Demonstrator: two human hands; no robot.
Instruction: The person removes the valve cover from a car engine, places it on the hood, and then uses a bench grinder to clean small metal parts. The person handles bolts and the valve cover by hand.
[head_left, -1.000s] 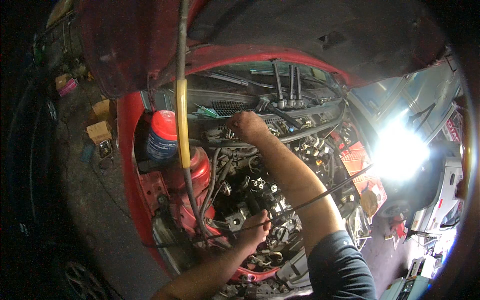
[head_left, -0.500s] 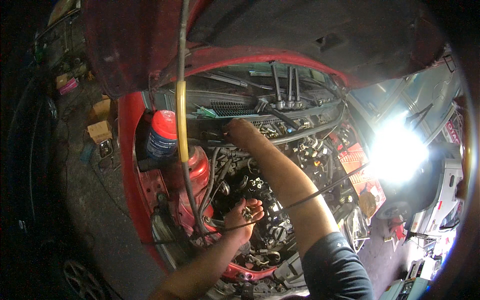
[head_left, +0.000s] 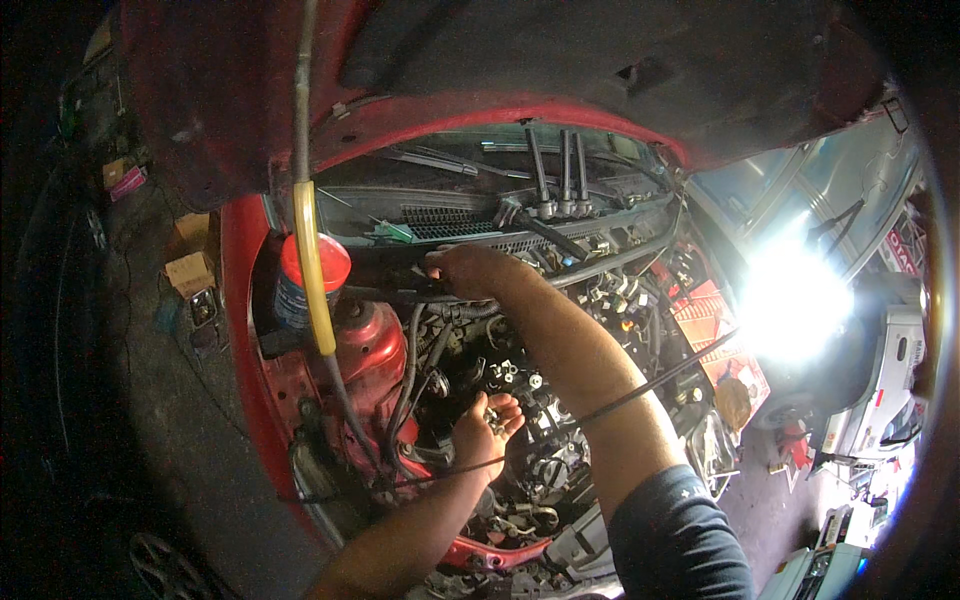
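Dim workshop space, seen from the head camera, surrounds a red car (head_left: 243,310) with its hood (head_left: 590,70) raised; a bare floor strip (head_left: 215,430) and a cardboard box (head_left: 190,272) lie to the left. At the right, a glaring lamp (head_left: 797,295) lights the engine (head_left: 515,375), probably set close because the bay is otherwise dark. On the near-left side a rod (head_left: 317,275) with a yellow sleeve runs from the hood down into the bay, likely propping it up. Behind the rod sits a blue tub (head_left: 290,303) with a red top, perhaps put on that corner to be within reach. Below the windshield, three dark stems (head_left: 565,190) stand upright together, seemingly grouped so none gets lost. The left hand (head_left: 480,432) is palm up over the engine, fingers loosely curled, with small parts (head_left: 493,419) lying in its palm; the cupped shape would keep them from rolling off. The right hand (head_left: 468,272) reaches to the back of the bay, fingers bent and pointing left; whether it grasps anything cannot be told. One thin cable (head_left: 660,385) crosses in front of both forearms.
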